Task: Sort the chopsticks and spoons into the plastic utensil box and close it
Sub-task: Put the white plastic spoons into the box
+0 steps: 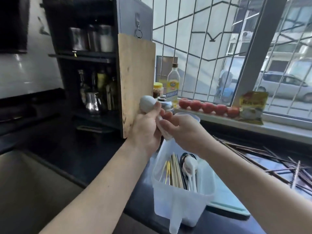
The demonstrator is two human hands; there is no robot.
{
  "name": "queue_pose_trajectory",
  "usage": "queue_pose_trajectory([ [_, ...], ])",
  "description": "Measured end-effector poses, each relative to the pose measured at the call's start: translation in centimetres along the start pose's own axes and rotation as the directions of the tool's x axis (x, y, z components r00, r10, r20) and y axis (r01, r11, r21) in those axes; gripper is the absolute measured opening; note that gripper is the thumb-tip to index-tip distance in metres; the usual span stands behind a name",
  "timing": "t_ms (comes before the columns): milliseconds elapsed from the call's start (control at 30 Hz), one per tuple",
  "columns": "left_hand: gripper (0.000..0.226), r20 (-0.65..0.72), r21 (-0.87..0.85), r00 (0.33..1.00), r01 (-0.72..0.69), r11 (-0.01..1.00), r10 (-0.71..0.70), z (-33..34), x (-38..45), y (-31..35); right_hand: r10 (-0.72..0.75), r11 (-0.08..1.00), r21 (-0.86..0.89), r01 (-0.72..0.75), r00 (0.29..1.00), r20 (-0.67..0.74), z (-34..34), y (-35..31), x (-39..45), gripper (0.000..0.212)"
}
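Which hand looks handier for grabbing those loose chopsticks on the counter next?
Probably the right hand: the loose chopsticks lie on its side of the box. The left hand grips the spoon, farther from them.

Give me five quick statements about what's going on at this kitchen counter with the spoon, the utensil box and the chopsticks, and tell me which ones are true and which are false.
1. Both hands hold a white spoon above the utensil box. True: the left hand and right hand both grip it.
2. The box is empty. False: it already holds light chopsticks and spoons.
3. Dark chopsticks lie scattered on the counter to the right of the box. True.
4. The box is closed. False: its top is open.
5. Lemons line the windowsill. False: they are red tomatoes.
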State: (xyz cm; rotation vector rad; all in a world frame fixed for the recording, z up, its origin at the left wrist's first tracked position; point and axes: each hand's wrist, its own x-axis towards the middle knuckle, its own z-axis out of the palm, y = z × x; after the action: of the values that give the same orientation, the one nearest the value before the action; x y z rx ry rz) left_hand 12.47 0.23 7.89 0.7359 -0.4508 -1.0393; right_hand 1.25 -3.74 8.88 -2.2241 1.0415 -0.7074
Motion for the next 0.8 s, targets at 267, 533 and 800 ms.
queue_pose_trajectory([
  [267,0.018,0.051,-0.037,0.965,0.259,0.965,-0.257,0.6,0.9,-0.6,0.044,0.997,0.061,-0.041,0.998,-0.050,-0.5,1.6,1.3,0.033],
  [533,0.025,-0.091,-0.072,0.939,0.326,0.943,-0.332,-4.1,1.3,0.0,0.092,0.983,0.156,-0.097,0.995,0.038,-4.8,6.3,3.4,0.008],
  [800,0.021,-0.199,0.115,0.938,0.311,0.943,-0.285,-5.5,0.9,0.8,0.036,0.933,-0.325,0.153,0.860,0.510,-3.6,7.3,3.0,0.015],
])
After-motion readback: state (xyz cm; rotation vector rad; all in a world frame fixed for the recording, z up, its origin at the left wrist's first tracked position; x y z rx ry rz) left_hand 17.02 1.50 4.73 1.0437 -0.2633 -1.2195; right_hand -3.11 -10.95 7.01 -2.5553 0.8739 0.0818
